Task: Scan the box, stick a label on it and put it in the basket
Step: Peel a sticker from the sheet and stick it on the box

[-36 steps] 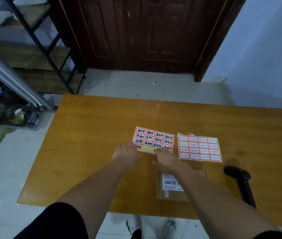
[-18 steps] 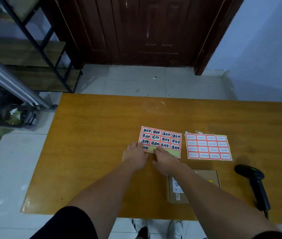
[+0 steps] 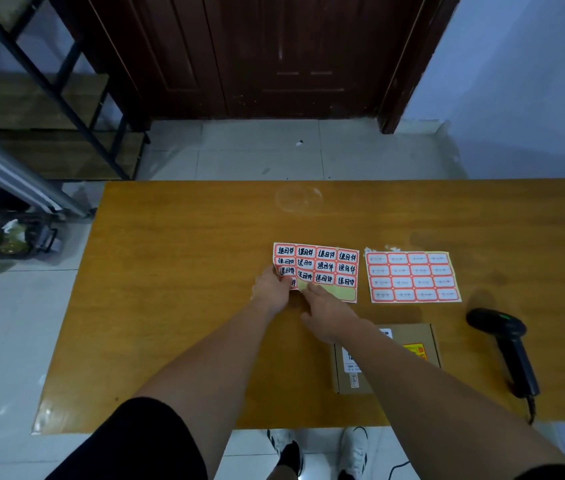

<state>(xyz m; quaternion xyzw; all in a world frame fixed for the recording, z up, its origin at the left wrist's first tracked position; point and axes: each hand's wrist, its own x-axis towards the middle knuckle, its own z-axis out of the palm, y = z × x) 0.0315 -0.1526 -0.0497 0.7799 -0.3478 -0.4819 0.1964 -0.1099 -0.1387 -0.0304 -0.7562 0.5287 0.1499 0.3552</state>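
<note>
A sheet of red-bordered labels with black handwriting [image 3: 322, 266] lies mid-table; part of its bottom row is bare yellow backing. My left hand [image 3: 270, 289] pinches the sheet's lower-left corner and lifts it slightly. My right hand [image 3: 326, 313] has its fingertips at the sheet's bottom edge, on a label there. A small cardboard box [image 3: 412, 355] with a white printed label and a yellow sticker lies near the front edge, partly under my right forearm. A black handheld scanner [image 3: 506, 344] rests to the right of the box.
A second sheet of red-bordered labels [image 3: 412, 277] lies right of the first. The wooden table [image 3: 187, 271] stands on a tiled floor before a dark door [image 3: 257, 53]. A metal shelf rack [image 3: 42, 98] and a dark bag [image 3: 14, 237] stand at left. No basket shows.
My left hand has gone from lying flat on the sheet to pinching and lifting its lower-left corner. My right fingertips stay at the bottom row. The view has shifted, so more of the box shows.
</note>
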